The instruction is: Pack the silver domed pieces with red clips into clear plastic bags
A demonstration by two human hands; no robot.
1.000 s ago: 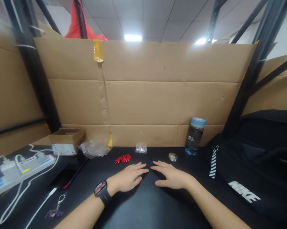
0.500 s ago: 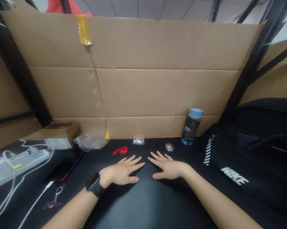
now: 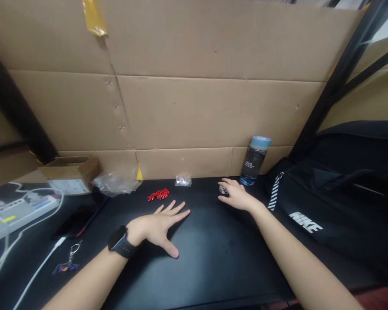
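My right hand (image 3: 237, 195) is at a small round silvery thing (image 3: 223, 189) on the black tabletop. Its thumb and curled fingers close round the thing from both sides, and part of it is hidden under them. My left hand (image 3: 160, 224), with a dark watch (image 3: 122, 243) on its wrist, holds nothing and lies with fingers spread, thumb apart. Just beyond its fingertips is a bunch of red cords (image 3: 158, 194). A small clear packet (image 3: 183, 181) lies near the cardboard wall, between the two hands.
A blue-capped bottle (image 3: 255, 160) stands behind my right hand. The black bag (image 3: 310, 193) fills the right side. At left are an open cardboard box (image 3: 69, 174), crumpled plastic (image 3: 116, 183), a power strip (image 3: 23, 211), a phone (image 3: 73, 221) and a keychain (image 3: 66, 267).
My right hand has left its flat, spread pose and moved right and forward to the round silvery thing. My left hand stays spread, its thumb wider apart. The view has tilted down.
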